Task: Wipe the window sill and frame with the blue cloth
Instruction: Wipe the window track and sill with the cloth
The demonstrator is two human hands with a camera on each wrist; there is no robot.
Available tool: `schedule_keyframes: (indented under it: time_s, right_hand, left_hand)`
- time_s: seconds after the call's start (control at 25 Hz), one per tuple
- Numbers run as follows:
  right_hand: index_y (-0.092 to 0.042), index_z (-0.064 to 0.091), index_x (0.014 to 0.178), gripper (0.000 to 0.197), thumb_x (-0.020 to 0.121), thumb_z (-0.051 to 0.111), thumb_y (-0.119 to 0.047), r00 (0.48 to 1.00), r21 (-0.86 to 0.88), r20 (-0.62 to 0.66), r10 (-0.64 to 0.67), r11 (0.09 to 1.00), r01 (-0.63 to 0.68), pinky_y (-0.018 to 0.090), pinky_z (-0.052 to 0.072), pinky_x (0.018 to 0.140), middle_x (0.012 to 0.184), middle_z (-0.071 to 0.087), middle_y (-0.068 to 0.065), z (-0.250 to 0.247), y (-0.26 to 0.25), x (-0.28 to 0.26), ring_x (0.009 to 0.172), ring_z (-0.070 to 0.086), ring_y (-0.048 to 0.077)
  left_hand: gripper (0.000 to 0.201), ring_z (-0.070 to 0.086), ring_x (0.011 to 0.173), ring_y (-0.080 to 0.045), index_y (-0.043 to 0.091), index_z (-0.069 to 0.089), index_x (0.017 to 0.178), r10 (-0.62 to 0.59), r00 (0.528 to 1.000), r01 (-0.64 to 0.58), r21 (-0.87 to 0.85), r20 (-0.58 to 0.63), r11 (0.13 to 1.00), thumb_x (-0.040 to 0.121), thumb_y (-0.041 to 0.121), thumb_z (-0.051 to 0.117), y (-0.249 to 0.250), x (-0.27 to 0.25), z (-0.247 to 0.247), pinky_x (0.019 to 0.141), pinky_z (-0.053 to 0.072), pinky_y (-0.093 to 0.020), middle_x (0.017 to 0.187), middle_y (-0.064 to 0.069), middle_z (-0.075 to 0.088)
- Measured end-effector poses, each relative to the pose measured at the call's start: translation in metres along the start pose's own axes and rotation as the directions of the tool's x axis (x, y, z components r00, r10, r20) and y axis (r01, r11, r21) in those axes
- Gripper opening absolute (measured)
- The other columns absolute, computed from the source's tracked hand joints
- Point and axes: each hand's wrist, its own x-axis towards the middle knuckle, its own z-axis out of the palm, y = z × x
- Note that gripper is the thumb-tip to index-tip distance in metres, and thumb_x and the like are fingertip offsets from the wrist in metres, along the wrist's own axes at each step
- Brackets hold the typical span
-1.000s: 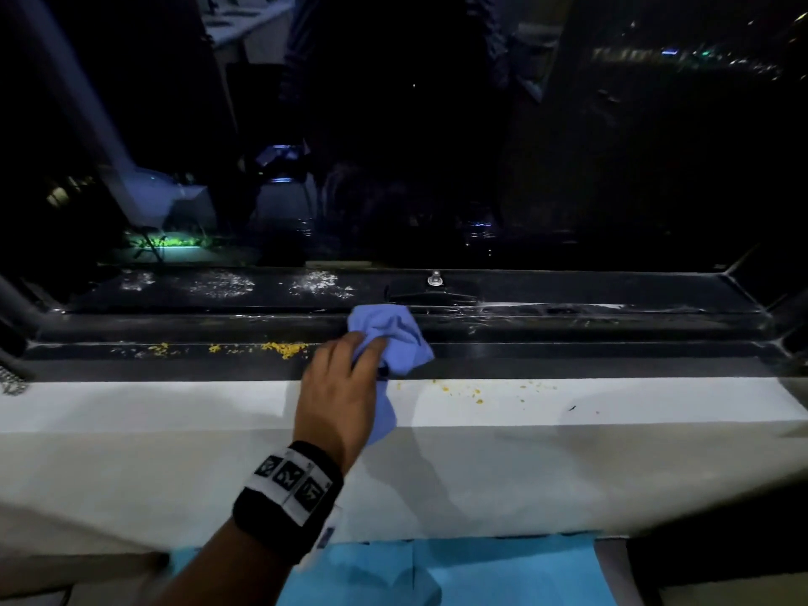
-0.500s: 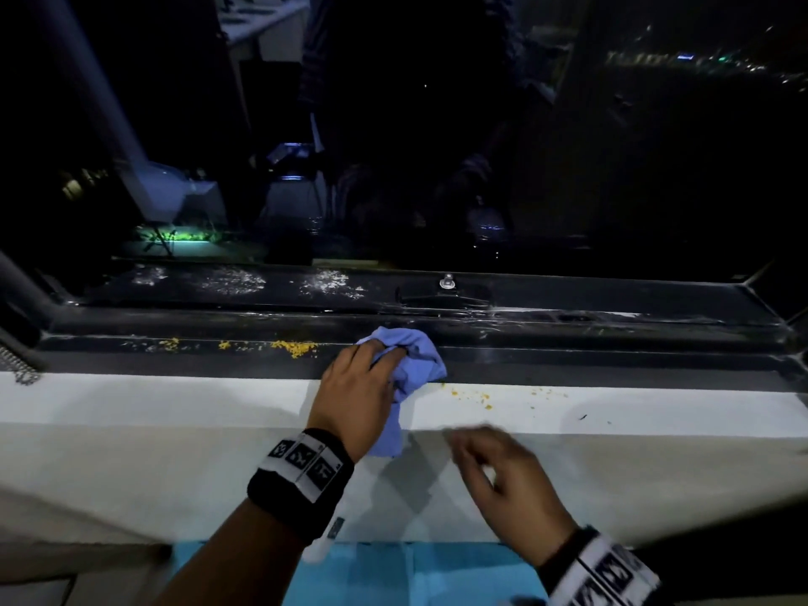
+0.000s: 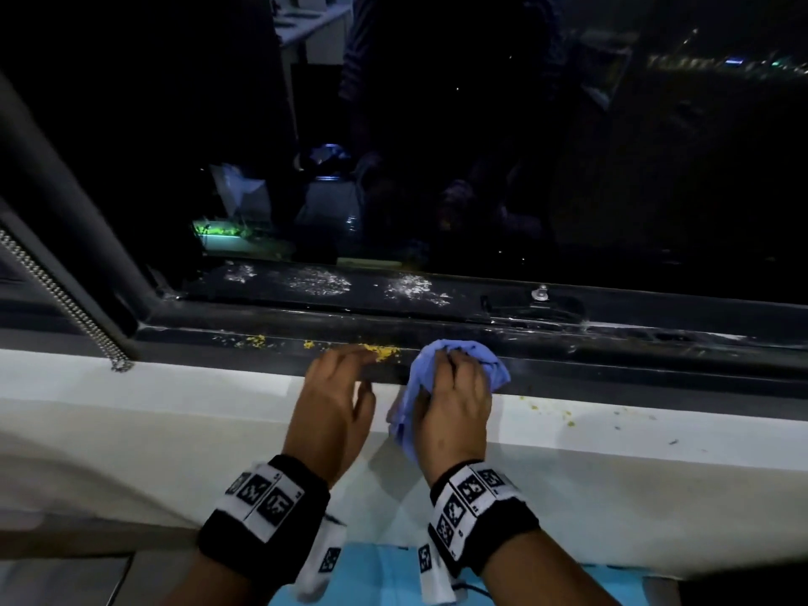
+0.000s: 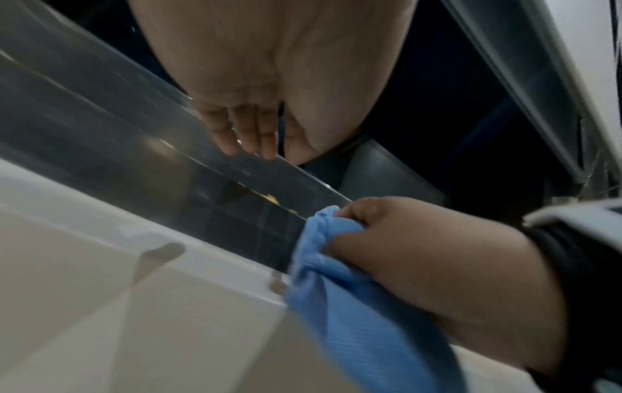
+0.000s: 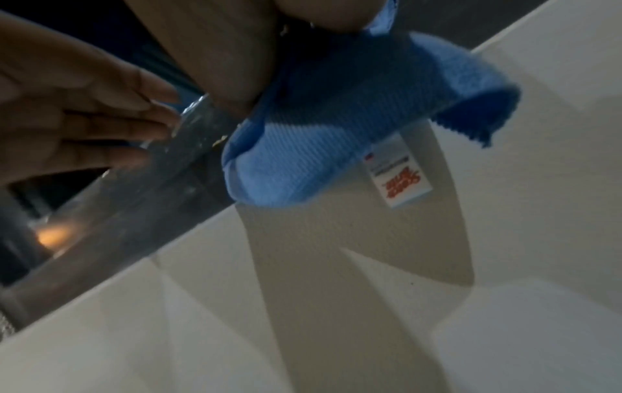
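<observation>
Gripping hand: right hand (image 3: 452,408), fingers curled round the bunched blue cloth (image 3: 463,365).
Cloth position: pressed on the dark window frame (image 3: 612,343) rail, lower end hanging over the white window sill (image 3: 656,435).
Cloth label: white tag (image 5: 393,175) with red lettering, too blurred to read.
Free hand: left hand (image 3: 336,404), fingers straight and relaxed, tips on the frame rail just beside the cloth, holding nothing.
Wristbands: black, one on each wrist, with white panels of square black coded markers (image 3: 262,500).
Debris: yellow crumbs (image 3: 380,352) on the rail at the left fingertips; more scattered on the sill to the right of the cloth.
Frame ledge: white smears (image 3: 319,282) below the glass.
Left edge: beaded metal chain (image 3: 65,299) hanging to the sill.
</observation>
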Motion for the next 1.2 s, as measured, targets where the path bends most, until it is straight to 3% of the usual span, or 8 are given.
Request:
schedule_keyframes:
  time_s: [0.12,0.32,0.52,0.76,0.92,1.04,1.12,1.2]
  right_hand:
    - [-0.008,0.060,0.116,0.051,0.066,0.047,-0.012,0.989,0.108,-0.014,-0.145,0.983,0.145,0.040,0.042,0.094,0.114,0.062,0.013,-0.003,-0.004,0.007,0.106,0.052,0.031]
    - [-0.003,0.060,0.112,0.044,0.070,0.047,0.002,0.959,0.231,-0.280,0.046,0.973,0.021,0.025,0.033,0.096,0.115,0.060,0.016,-0.033,0.021,0.009,0.105,0.050,0.032]
    - [-0.006,0.065,0.109,0.048,0.072,0.036,-0.016,0.978,0.062,-0.192,0.086,0.995,-0.075,0.040,0.038,0.089,0.109,0.061,0.016,-0.002,0.008,0.008,0.099,0.048,0.038]
    - [-0.008,0.064,0.112,0.054,0.071,0.031,-0.022,0.998,0.022,-0.011,0.063,0.998,-0.063,0.046,0.046,0.085,0.107,0.061,0.017,0.015,-0.040,0.006,0.098,0.050,0.036]
    - [-0.009,0.064,0.113,0.053,0.072,0.034,-0.022,0.992,0.077,0.110,-0.065,0.995,0.057,0.035,0.039,0.095,0.113,0.061,0.012,0.012,-0.061,0.010,0.106,0.048,0.034]
    - [-0.008,0.064,0.110,0.037,0.078,0.047,-0.003,0.997,0.199,-0.025,0.078,0.977,-0.072,0.020,0.029,0.094,0.116,0.062,0.011,-0.011,-0.050,0.012,0.107,0.050,0.032]
    - [-0.004,0.065,0.106,0.038,0.075,0.043,-0.008,0.974,0.133,-0.181,0.136,0.985,-0.112,0.029,0.035,0.091,0.109,0.063,0.016,-0.019,-0.037,0.009,0.100,0.051,0.036]
    - [-0.005,0.065,0.100,0.035,0.074,0.043,-0.011,0.976,0.038,-0.130,0.174,0.985,-0.170,0.037,0.038,0.088,0.104,0.063,0.018,-0.010,-0.032,0.011,0.097,0.050,0.038]
  left_hand:
    - [0.034,0.053,0.104,-0.026,0.011,0.058,0.117,-0.007,1.000,0.009,0.088,-0.024,0.996,0.083,0.013,0.052,-0.025,-0.003,-0.020,0.091,0.036,-0.026,0.117,-0.008,0.058]
    - [0.045,0.050,0.113,-0.031,0.011,0.048,0.126,-0.016,0.999,0.021,0.092,-0.050,0.996,0.081,0.017,0.053,-0.054,0.000,-0.041,0.098,0.040,-0.036,0.127,-0.012,0.052]
    - [0.062,0.030,0.136,-0.031,0.014,0.037,0.141,-0.059,0.998,0.048,0.294,0.029,0.955,0.082,0.017,0.057,-0.072,0.022,-0.058,0.108,0.031,-0.052,0.148,-0.011,0.034]
    - [0.066,0.025,0.140,-0.029,0.010,0.035,0.142,-0.048,0.997,0.025,0.342,0.059,0.939,0.080,0.013,0.057,-0.091,0.020,-0.060,0.113,0.024,-0.051,0.147,-0.013,0.037]
    - [0.065,0.027,0.140,-0.027,0.011,0.034,0.144,-0.033,0.996,0.001,0.361,0.083,0.933,0.081,0.017,0.049,-0.094,0.019,-0.065,0.111,0.023,-0.052,0.146,-0.012,0.038]
    - [0.066,0.027,0.140,-0.026,0.013,0.032,0.145,-0.027,0.994,-0.011,0.344,0.107,0.939,0.081,0.020,0.046,-0.095,0.019,-0.068,0.111,0.024,-0.053,0.147,-0.011,0.038]
    - [0.068,0.025,0.141,-0.026,0.013,0.030,0.146,-0.026,0.993,-0.014,0.340,0.111,0.940,0.081,0.017,0.051,-0.095,0.018,-0.068,0.112,0.022,-0.052,0.148,-0.011,0.036]
    - [0.070,0.025,0.141,-0.026,0.013,0.030,0.146,-0.022,0.993,-0.017,0.338,0.113,0.941,0.081,0.015,0.055,-0.095,0.018,-0.068,0.112,0.021,-0.051,0.149,-0.011,0.035]
